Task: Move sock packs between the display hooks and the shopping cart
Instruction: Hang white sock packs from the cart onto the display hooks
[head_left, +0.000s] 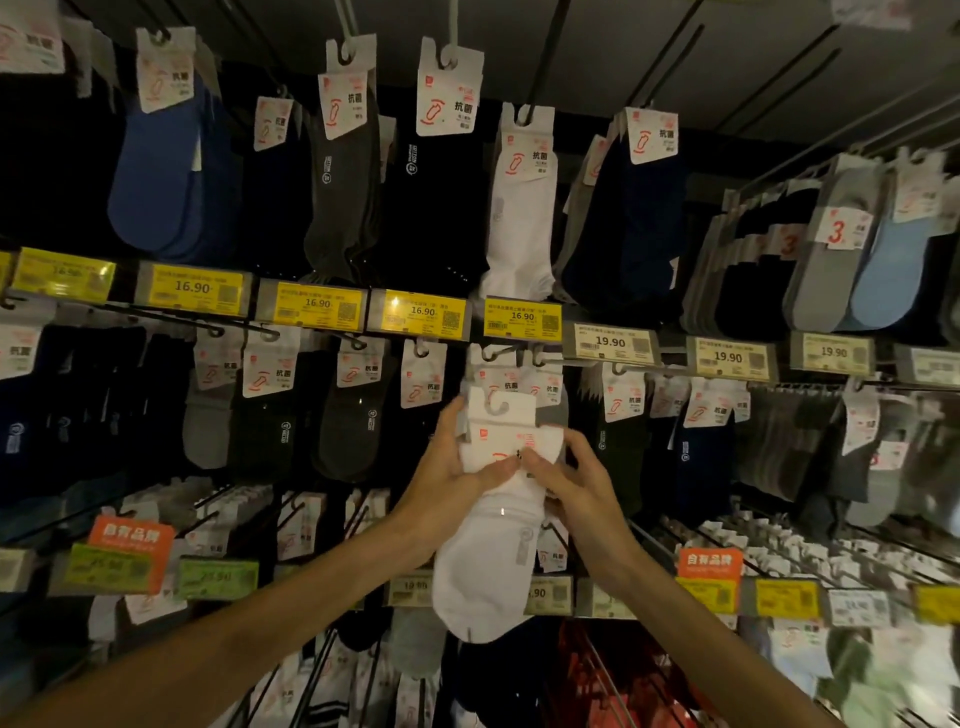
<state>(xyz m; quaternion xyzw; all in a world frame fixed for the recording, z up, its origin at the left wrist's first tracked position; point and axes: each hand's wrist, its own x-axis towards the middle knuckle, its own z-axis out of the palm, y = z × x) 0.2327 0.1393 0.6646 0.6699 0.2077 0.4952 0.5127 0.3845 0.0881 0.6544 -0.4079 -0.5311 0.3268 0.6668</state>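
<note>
Sock pack: white sock pack (485, 566), held up at the middle-row display hook (493, 354), its tab seemingly just below the hook.
Hands: left hand (444, 486) and right hand (579, 483) both grip its card, thumbs in front.

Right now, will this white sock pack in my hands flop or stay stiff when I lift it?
Probably floppy: the white sock pack hangs limp below your left hand and right hand. Its card header looks stiffer and should keep shape. Likely light, being thin fabric.
</note>
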